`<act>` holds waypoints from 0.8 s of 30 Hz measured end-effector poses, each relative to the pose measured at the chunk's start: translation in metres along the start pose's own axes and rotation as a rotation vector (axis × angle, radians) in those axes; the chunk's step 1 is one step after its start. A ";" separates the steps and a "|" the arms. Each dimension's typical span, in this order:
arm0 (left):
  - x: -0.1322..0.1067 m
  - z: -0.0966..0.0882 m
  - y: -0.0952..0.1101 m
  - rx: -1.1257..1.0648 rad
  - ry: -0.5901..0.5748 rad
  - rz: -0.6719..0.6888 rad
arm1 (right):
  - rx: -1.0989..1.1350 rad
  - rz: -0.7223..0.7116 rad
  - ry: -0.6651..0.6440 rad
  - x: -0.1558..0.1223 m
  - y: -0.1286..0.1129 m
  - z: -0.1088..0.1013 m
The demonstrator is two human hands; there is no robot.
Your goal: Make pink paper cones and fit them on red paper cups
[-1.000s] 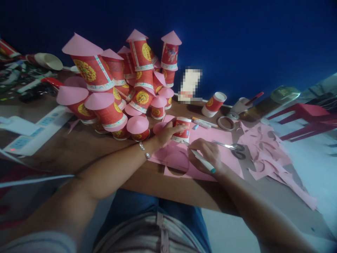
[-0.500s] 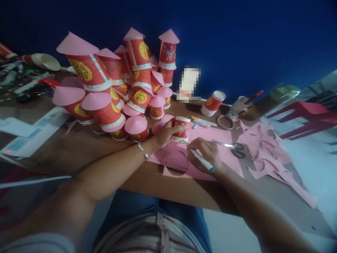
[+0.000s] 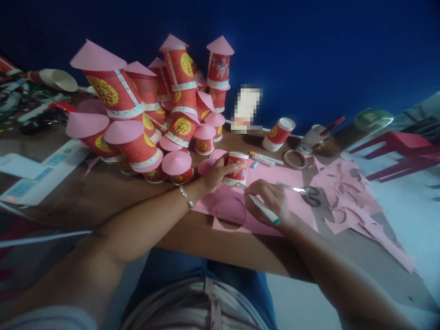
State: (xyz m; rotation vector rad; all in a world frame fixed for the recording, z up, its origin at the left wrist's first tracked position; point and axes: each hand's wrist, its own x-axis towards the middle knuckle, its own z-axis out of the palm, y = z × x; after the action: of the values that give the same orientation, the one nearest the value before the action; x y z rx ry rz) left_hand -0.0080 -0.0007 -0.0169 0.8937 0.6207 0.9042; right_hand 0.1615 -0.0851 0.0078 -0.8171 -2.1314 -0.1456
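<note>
My left hand is closed around a red paper cup with a white rim, held over pink paper. In my right hand is a white marker pen with a green end, its tip at the lower white band of the cup. Whether the tip touches the cup I cannot tell. Below the cup lies a pink paper disc beside a round cut-out. Scissors with dark handles rest just right of my right hand.
Several stacked red cups with pink cone roofs crowd the left. Behind the pink paper are pens, a tape roll and another red cup. Pink scraps cover the right side, near a red stool. A white power strip lies left.
Both hands keep the same hold and place, with the pen tip still at the cup's lower band. The view has shifted very slightly.
</note>
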 end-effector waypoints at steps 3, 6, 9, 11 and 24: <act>0.001 -0.001 -0.001 0.000 -0.003 0.011 | -0.001 -0.006 -0.001 0.000 0.000 0.000; 0.001 -0.001 -0.001 0.012 -0.001 0.011 | -0.008 -0.006 -0.003 0.000 0.000 0.000; 0.001 -0.001 -0.001 0.017 -0.019 0.010 | -0.008 0.004 -0.004 -0.001 0.000 0.001; 0.001 -0.001 0.000 0.020 -0.021 0.011 | -0.004 0.009 -0.002 -0.002 0.000 0.001; 0.001 -0.002 -0.002 0.018 -0.012 0.010 | 0.002 -0.003 0.008 0.001 -0.001 0.000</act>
State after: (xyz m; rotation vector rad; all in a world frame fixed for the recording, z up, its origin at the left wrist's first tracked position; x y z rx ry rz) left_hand -0.0078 0.0006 -0.0193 0.9185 0.6159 0.9030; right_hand 0.1601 -0.0857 0.0084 -0.8111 -2.1249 -0.1475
